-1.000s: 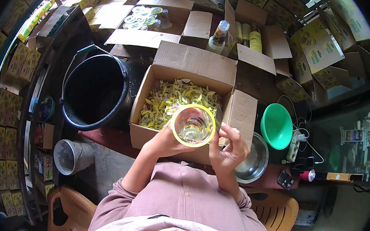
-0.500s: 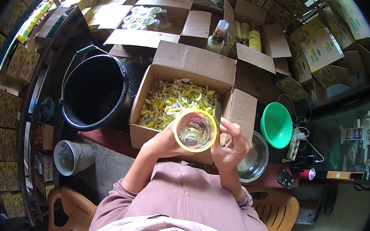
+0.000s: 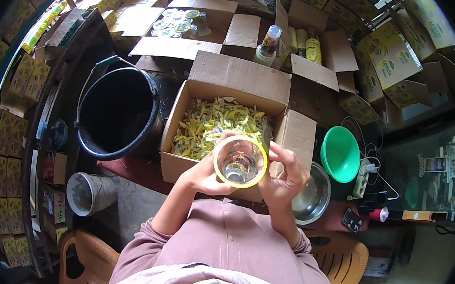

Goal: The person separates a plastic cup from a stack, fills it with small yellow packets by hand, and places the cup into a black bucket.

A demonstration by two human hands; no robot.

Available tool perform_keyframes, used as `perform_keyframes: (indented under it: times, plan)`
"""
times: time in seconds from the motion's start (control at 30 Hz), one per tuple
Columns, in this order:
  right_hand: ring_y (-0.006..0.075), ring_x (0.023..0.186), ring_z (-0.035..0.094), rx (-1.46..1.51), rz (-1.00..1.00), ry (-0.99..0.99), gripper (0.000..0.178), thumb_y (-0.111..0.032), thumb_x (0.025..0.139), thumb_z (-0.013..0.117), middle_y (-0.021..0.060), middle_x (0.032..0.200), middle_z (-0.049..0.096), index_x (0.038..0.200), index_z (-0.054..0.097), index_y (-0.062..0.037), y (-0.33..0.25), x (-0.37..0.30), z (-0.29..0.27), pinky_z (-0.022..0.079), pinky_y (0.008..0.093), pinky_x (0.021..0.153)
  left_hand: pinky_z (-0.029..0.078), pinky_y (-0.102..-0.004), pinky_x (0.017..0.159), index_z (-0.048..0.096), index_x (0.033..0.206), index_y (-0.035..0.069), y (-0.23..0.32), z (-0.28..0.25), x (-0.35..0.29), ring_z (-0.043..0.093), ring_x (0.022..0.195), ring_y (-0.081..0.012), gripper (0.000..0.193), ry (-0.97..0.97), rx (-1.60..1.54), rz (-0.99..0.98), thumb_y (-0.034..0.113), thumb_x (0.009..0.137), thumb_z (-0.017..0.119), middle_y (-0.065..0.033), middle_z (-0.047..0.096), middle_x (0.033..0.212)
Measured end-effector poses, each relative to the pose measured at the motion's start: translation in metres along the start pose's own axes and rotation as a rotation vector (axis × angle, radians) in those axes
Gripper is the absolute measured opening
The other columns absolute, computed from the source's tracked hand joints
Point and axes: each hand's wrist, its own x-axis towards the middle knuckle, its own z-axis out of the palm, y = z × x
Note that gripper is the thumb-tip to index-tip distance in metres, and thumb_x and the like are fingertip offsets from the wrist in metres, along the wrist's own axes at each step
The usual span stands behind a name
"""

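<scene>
My left hand [image 3: 202,173] is wrapped round a clear plastic cup [image 3: 240,162] with a yellow rim. The cup's mouth faces up at me, and dark printing shows through its wall. On its right side my right hand [image 3: 284,176] is closed, thumb and fingers pinched together beside the rim. A thin, dark, flat strip like a knife blade [image 3: 267,137] rises from those fingers along the cup's edge; its handle is hidden. Just beyond both hands is an open cardboard box [image 3: 173,161] holding a heap of yellow and clear plastic trimmings [image 3: 224,120].
A black bucket [image 3: 155,110] stands left of the box, a grey bucket [image 3: 91,194] lower down. To the right are a green bowl [image 3: 341,153], a metal bowl [image 3: 317,205] and a power strip [image 3: 361,183]. Behind, stacked cups [image 3: 267,44] stand between open cartons.
The cup has tilted slightly in my left hand, and its inside looks different. My right hand has barely shifted beside the rim.
</scene>
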Motion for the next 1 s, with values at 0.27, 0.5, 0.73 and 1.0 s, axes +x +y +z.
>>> perform_keyframes:
  times: [0.27, 0.5, 0.73, 1.0]
  plan:
    - [0.0102, 0.061, 0.056, -0.082, 0.021, 0.124, 0.028, 0.007, 0.064, 0.066, 0.0067, 0.068, 0.058, 0.09, 0.061, 0.0004, -0.004, -0.005, 0.0, 0.045, 0.0204, 0.057, 0.033, -0.0373, 0.095, 0.029, 0.127, 0.004, -0.01, 0.005, 0.003, 0.04, 0.113, -0.0209, 0.068, 0.176, -0.332, -0.011, 0.017, 0.071, 0.065, -0.0114, 0.04, 0.118]
    - [0.0138, 0.056, 0.06, -0.107, -0.004, 0.129, 0.024, 0.003, 0.064, 0.067, 0.0066, 0.066, 0.06, 0.086, 0.063, -0.0045, -0.003, -0.005, 0.003, 0.047, 0.0243, 0.05, 0.033, -0.0365, 0.095, 0.026, 0.128, 0.005, -0.005, 0.012, 0.006, 0.039, 0.114, -0.0213, 0.069, 0.192, -0.352, -0.028, 0.017, 0.072, 0.064, -0.0116, 0.04, 0.119]
    - [0.0145, 0.056, 0.06, -0.13, -0.021, 0.116, 0.023, 0.004, 0.064, 0.067, 0.007, 0.067, 0.061, 0.085, 0.064, -0.0048, -0.003, -0.003, 0.003, 0.048, 0.0245, 0.052, 0.038, -0.0326, 0.087, 0.028, 0.127, 0.007, -0.001, 0.014, 0.009, 0.044, 0.108, -0.0185, 0.073, 0.178, -0.134, 0.045, 0.007, 0.069, 0.071, -0.0103, 0.043, 0.114]
    - [0.0176, 0.06, 0.061, -0.15, -0.036, 0.111, 0.022, 0.005, 0.064, 0.066, 0.0082, 0.069, 0.061, 0.083, 0.064, -0.0046, -0.003, -0.002, 0.003, 0.048, 0.0261, 0.053, 0.04, -0.0301, 0.085, 0.029, 0.125, 0.003, 0.0, 0.012, 0.01, 0.045, 0.106, -0.0177, 0.068, 0.157, 0.003, 0.041, 0.006, 0.07, 0.07, -0.0101, 0.046, 0.11]
